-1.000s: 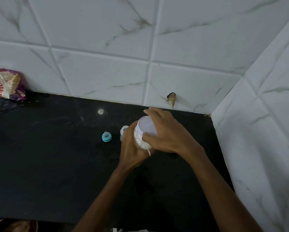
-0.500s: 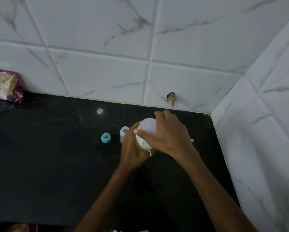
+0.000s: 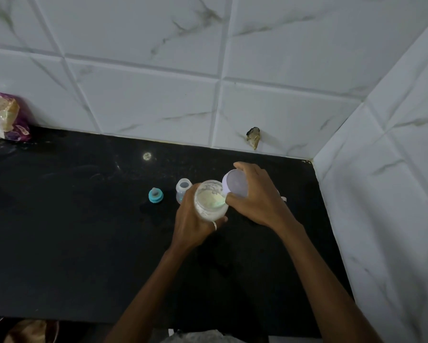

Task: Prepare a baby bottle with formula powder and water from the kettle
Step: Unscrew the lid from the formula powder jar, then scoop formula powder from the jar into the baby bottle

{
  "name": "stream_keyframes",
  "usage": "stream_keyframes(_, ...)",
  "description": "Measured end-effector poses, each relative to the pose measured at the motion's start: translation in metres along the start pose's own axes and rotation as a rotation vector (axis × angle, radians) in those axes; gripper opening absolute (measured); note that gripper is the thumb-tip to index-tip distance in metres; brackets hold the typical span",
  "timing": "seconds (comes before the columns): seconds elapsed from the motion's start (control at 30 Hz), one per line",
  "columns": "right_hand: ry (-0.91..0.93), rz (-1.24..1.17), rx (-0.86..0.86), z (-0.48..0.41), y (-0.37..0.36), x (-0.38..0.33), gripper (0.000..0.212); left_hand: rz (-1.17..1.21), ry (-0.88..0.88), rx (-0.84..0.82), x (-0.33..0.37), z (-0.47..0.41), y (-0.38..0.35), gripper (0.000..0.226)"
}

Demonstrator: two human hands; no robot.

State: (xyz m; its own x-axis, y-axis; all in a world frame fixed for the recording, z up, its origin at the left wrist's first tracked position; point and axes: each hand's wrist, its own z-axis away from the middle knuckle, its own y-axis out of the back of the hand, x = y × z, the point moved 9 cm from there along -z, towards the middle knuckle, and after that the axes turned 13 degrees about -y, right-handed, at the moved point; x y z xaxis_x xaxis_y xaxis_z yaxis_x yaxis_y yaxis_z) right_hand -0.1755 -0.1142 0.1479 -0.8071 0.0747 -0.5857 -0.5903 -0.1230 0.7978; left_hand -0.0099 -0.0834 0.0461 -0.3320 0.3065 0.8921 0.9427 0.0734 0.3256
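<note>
The left hand [image 3: 193, 226] grips a clear round jar of white powder [image 3: 210, 203]. The right hand [image 3: 257, 204] holds its pale purple lid [image 3: 235, 183] just beside. Behind, the clear baby bottle [image 3: 182, 189] stands on the black counter [image 3: 72, 219], near a blue teat [image 3: 155, 195].

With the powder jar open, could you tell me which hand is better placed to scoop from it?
Probably the right. The left hand grips the jar, steadying it; the right hand holds only the lid beside its mouth and can set that down first.

Glossy black stone counter [image 3: 84, 219], glazed marble-look tiles [image 3: 146, 100]
</note>
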Motion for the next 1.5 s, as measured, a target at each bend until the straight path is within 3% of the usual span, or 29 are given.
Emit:
stream_keyframes(0.3,-0.259,0.07,-0.036,0.018,-0.082,0.096,0.085,-0.059,0.153,0.035,-0.044,0.033,0.004,0.096)
stream_keyframes(0.57,-0.283,0.325,-0.217,0.035,-0.151,0.132,0.083,-0.111,0.119,0.012,-0.035,0.046,0.002,0.098)
stream_keyframes(0.67,-0.25,0.241,-0.128,0.037,-0.134,0.123,0.07,-0.136,0.046,-0.005,-0.023,0.043,0.001,0.095)
stream_keyframes(0.77,-0.168,-0.115,0.104,0.038,-0.087,0.096,0.027,-0.141,-0.052,-0.025,-0.011,0.036,-0.001,0.079)
stream_keyframes(0.83,-0.064,-0.271,0.213,0.043,-0.058,0.07,0.009,-0.141,-0.088,-0.032,-0.008,0.028,-0.003,0.064)
stream_keyframes(0.97,0.049,-0.073,0.115,0.044,-0.052,0.027,0.01,-0.197,-0.114,-0.059,-0.007,0.027,-0.011,0.068)
stream_keyframes(1.07,-0.002,0.169,0.008,0.039,-0.063,0.019,0.025,-0.229,-0.077,-0.067,-0.009,0.029,-0.014,0.078)
stream_keyframes(1.17,-0.044,0.306,-0.001,0.036,-0.068,0.015,0.03,-0.231,-0.066,-0.078,-0.01,0.026,-0.014,0.071)
stream_keyframes(1.3,-0.083,0.311,0.02,0.033,-0.07,0.012,0.019,-0.24,-0.066,-0.068,-0.01,0.025,-0.01,0.059)
stream_keyframes(1.5,-0.015,0.292,0.047,0.037,-0.07,0.001,0.012,-0.277,-0.084,-0.046,-0.009,0.027,-0.004,0.061)
